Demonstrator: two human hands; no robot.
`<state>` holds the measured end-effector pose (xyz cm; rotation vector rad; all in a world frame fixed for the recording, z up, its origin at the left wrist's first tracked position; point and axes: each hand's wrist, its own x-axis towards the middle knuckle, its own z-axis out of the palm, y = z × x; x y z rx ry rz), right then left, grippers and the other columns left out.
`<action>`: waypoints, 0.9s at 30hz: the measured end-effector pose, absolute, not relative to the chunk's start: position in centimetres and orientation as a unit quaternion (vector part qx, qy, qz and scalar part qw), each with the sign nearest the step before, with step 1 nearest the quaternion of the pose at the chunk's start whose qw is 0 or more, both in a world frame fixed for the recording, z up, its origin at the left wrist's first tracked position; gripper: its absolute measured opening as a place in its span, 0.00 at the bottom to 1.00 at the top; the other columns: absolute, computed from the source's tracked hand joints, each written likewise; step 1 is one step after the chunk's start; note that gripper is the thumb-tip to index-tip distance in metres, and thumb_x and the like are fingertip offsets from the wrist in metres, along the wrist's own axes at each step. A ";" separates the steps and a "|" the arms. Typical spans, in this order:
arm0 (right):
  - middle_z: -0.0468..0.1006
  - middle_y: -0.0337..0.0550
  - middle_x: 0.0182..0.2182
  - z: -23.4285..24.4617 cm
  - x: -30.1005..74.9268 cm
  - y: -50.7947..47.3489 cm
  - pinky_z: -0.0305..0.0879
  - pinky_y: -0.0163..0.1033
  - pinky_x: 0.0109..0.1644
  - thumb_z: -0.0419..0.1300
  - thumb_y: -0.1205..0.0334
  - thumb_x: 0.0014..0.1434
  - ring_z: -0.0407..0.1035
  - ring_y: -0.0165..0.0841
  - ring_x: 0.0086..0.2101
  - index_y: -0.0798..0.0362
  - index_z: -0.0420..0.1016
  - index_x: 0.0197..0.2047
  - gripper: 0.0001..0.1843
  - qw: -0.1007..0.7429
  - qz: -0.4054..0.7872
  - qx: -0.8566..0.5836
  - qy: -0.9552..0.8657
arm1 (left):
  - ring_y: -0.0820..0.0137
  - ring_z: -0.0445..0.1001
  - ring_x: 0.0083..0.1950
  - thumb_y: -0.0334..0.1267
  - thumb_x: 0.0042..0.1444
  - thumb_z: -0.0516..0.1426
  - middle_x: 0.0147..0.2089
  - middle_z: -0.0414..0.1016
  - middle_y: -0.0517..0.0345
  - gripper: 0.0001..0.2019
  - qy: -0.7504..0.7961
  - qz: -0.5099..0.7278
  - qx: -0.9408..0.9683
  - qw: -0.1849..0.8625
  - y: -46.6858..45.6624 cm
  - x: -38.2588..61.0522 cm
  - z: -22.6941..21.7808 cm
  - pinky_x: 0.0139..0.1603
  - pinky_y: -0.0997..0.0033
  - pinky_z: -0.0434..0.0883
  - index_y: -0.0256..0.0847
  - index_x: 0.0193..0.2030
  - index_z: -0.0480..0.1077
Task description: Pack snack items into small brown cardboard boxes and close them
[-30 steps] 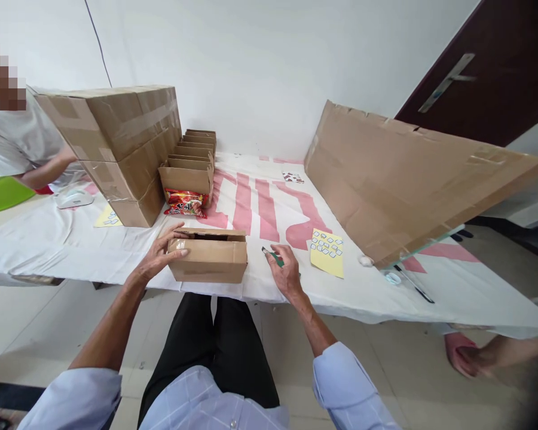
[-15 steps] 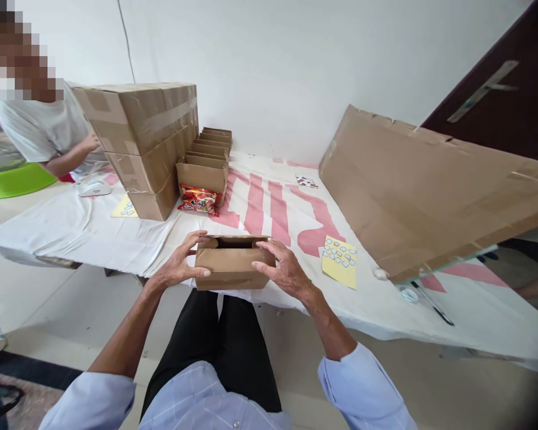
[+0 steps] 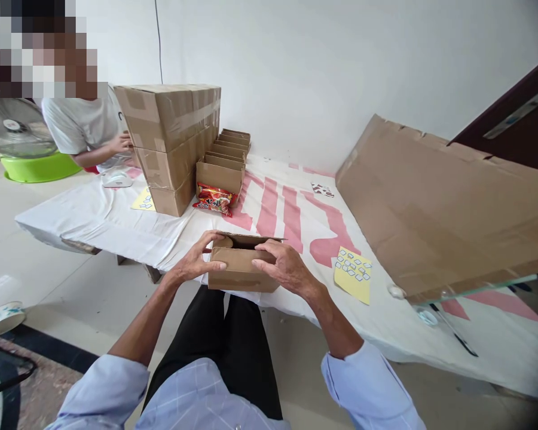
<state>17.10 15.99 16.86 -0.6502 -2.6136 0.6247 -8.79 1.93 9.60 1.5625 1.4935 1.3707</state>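
Observation:
A small brown cardboard box (image 3: pixel 241 272) sits at the table's front edge, right before me, its top partly open with a dark gap showing. My left hand (image 3: pixel 199 260) grips its left end, thumb on the front face and fingers at the rear flap. At the other end my right hand (image 3: pixel 287 269) holds on, with its thumb on the front and its fingers over the top edge. What lies inside the box is hidden. Beyond it, a red snack packet (image 3: pixel 214 200) leans against the nearest of a row of open cardboard boxes (image 3: pixel 219 174).
Taped cartons (image 3: pixel 179 122) are stacked at the left, with a person in a white shirt (image 3: pixel 83 122) behind them. A large cardboard panel (image 3: pixel 452 203) leans on the right. Yellow notes (image 3: pixel 353 286), a pen (image 3: pixel 455 334) and a tape roll (image 3: pixel 427 316) lie on the white cloth (image 3: pixel 170 239).
My view has swung left, so everything appears shifted right. My right hand's fingers have moved inward along the box's top edge; my left hand keeps its place at the left end.

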 end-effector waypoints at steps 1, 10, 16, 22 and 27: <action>0.87 0.45 0.51 16.9 16.8 16.1 0.73 0.45 0.54 0.70 0.62 0.66 0.80 0.41 0.49 0.49 0.84 0.53 0.12 0.178 0.225 -0.229 -0.930 | 0.45 0.68 0.74 0.59 0.57 0.70 0.74 0.66 0.46 0.31 0.558 0.516 0.582 0.289 1.9 -8.7 9.6 0.66 0.48 0.75 0.50 0.63 0.74; 0.88 0.46 0.47 15.9 14.5 17.1 0.74 0.44 0.55 0.66 0.65 0.67 0.81 0.40 0.48 0.51 0.85 0.50 0.10 0.164 0.246 -0.189 -0.936 | 0.48 0.70 0.72 0.48 0.63 0.63 0.72 0.70 0.46 0.20 0.567 0.568 0.516 0.298 2.9 -8.4 8.6 0.61 0.55 0.77 0.45 0.58 0.77; 0.87 0.47 0.47 15.5 17.7 18.4 0.75 0.46 0.56 0.57 0.64 0.73 0.81 0.40 0.48 0.49 0.84 0.48 0.12 0.267 0.269 -0.220 -0.899 | 0.51 0.73 0.68 0.48 0.67 0.60 0.66 0.74 0.47 0.16 0.573 0.551 0.547 0.263 3.0 -8.5 8.9 0.63 0.55 0.75 0.44 0.55 0.78; 0.87 0.46 0.46 15.5 19.1 18.8 0.76 0.46 0.55 0.56 0.63 0.73 0.81 0.39 0.47 0.48 0.84 0.47 0.13 0.288 0.296 -0.236 -0.879 | 0.51 0.73 0.68 0.51 0.68 0.60 0.63 0.77 0.46 0.16 0.558 0.558 0.554 0.264 3.1 -8.9 9.0 0.76 0.48 0.67 0.44 0.53 0.79; 0.87 0.47 0.48 15.4 15.8 17.0 0.74 0.44 0.56 0.60 0.66 0.71 0.80 0.39 0.48 0.49 0.85 0.50 0.11 0.238 0.293 -0.185 -0.907 | 0.48 0.72 0.71 0.57 0.67 0.62 0.66 0.76 0.44 0.19 0.543 0.579 0.540 0.279 3.1 -9.0 8.9 0.78 0.45 0.64 0.43 0.51 0.80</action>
